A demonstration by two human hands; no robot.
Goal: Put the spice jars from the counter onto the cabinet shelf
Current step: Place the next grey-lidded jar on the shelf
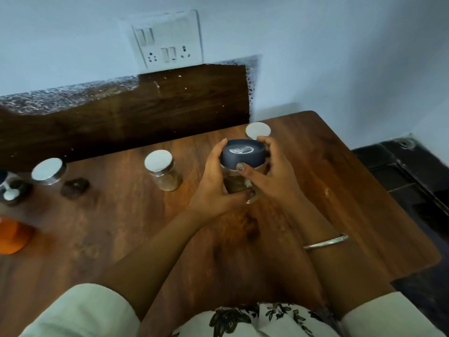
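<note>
A glass spice jar with a dark blue lid (242, 152) is held in the middle of the wooden counter (328, 181). My left hand (213, 183) wraps its left side and base; my right hand (272, 176) grips its right side, thumb on the lid's edge. Whether the jar rests on the counter or is just above it, I cannot tell. A small jar with a silver lid (162, 171) stands to the left. Another silver-lidded jar (257, 130) stands just behind my right hand. A third silver-lidded jar (48, 171) sits at the far left.
An orange object (12, 237) lies at the left edge, with a dark lump (74, 187) and a small dark container (11, 190) near it. A dark wooden backboard (145, 113) rises behind the counter. A switchboard (167, 42) is on the wall. Dark floor tiles lie to the right.
</note>
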